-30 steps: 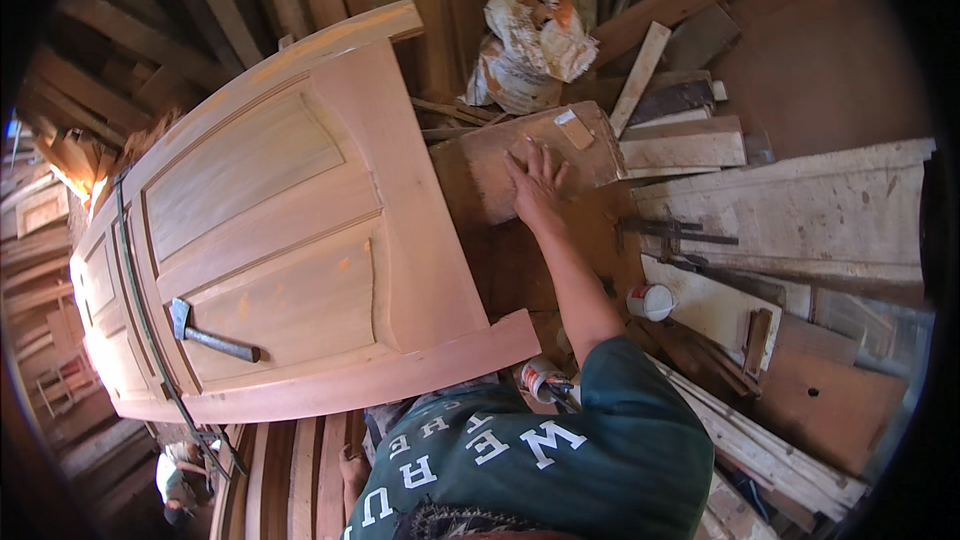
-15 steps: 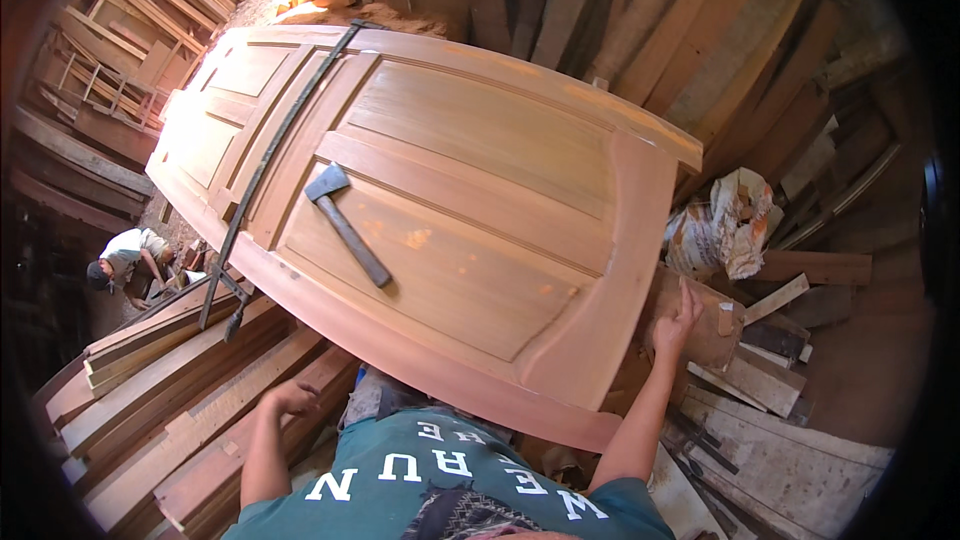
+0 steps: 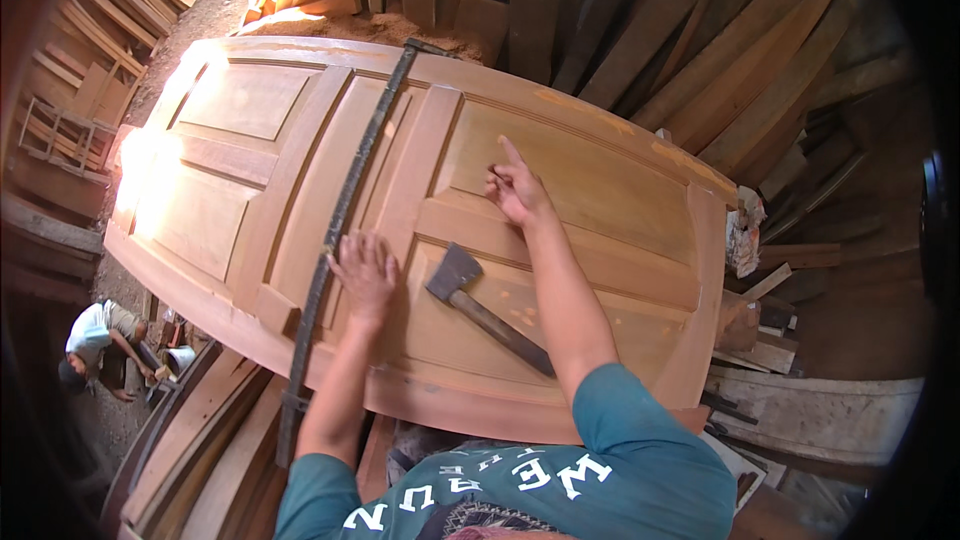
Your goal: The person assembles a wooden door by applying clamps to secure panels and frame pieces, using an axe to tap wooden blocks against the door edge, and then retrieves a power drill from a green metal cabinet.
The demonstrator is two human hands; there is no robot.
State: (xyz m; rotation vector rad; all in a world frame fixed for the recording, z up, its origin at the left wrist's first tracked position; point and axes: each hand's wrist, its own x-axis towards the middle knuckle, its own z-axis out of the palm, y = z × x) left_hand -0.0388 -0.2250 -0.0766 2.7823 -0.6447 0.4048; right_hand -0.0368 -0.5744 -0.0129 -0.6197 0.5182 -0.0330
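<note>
A panelled wooden door [image 3: 560, 150] lies flat before me. Across it runs a long dark metal bar clamp [image 3: 355, 172]. My left hand [image 3: 365, 275] is open, fingers spread, at the clamp bar; its fingertips touch or nearly touch the bar. Over the upper panel hovers my right hand [image 3: 517, 188], index finger stretched out and the others loosely bent, with nothing in it. Between my two forearms a hatchet [image 3: 495, 325] with a dark head and wooden handle rests on the lower panel. My right forearm passes close to the handle's end.
Tall boards [image 3: 620, 30] lean along the far side. Stacked planks [image 3: 190, 420] lie at the near left, where another person [image 3: 100, 340] crouches on the ground. A pale sack [image 3: 743, 230] and wood offcuts [image 3: 770, 340] sit beyond the door's right end.
Both hands have come up over the door, the left to the clamp and the right from beyond the door's right end. My view has shifted left; the hatchet stays on the panel.
</note>
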